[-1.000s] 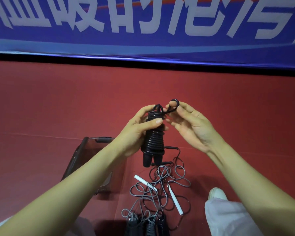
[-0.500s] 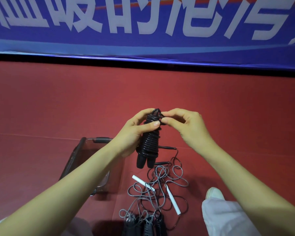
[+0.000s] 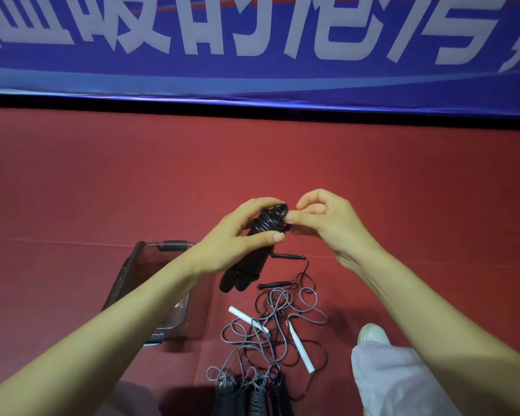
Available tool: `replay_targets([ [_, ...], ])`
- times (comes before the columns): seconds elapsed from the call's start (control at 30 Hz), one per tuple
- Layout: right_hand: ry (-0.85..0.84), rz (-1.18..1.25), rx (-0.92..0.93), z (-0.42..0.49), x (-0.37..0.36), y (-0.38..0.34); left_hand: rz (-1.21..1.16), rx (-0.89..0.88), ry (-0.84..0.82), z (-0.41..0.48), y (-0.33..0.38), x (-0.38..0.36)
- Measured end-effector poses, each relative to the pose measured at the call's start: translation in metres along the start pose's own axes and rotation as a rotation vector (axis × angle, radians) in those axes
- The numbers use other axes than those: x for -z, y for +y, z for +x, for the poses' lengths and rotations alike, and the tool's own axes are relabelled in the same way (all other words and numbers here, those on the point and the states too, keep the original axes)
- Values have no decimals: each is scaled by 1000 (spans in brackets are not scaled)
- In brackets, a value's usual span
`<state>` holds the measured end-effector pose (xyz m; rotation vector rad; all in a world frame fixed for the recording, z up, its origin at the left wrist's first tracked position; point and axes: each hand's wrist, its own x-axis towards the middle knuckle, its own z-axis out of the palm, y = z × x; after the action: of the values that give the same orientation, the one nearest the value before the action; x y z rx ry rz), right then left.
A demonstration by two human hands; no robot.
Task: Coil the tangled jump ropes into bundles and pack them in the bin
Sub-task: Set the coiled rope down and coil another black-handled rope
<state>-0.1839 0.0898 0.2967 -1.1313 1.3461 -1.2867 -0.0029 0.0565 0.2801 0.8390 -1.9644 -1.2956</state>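
My left hand (image 3: 237,238) grips a coiled black jump rope bundle (image 3: 252,256), its cord wound round the two black handles that stick out below. My right hand (image 3: 321,220) pinches the cord end at the top of the bundle. The clear plastic bin (image 3: 126,283) stands on the red floor below my left forearm. A tangle of grey and black jump ropes (image 3: 279,325) with two white handles (image 3: 300,349) lies on the floor under the bundle.
Several wound black bundles (image 3: 252,394) lie at the bottom edge. Loose black handles (image 3: 288,256) rest just above the tangle. My white shoe (image 3: 373,333) and trouser leg sit at the lower right. A blue banner runs along the back wall.
Both hands dropped lower with the bundle. My right hand brought the cord loop down onto the bundle's top and now pinches it there, and the bundle tilted.
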Motion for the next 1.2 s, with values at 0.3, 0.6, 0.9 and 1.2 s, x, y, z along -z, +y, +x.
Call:
replay_targets([
  [0.3, 154, -63, 40, -2, -25, 16, 45, -42, 168, -4, -11, -7],
  [0.6, 247, -61, 54, -4, -32, 20, 361, -214, 316, -3, -18, -16],
  [0.9, -24, 209, 38, -5, -20, 7, -253, 54, 244, -1, -1, -5],
  [1.2, -41, 188, 120, -2, -19, 9, -436, 88, 187, -3, 1, -4],
])
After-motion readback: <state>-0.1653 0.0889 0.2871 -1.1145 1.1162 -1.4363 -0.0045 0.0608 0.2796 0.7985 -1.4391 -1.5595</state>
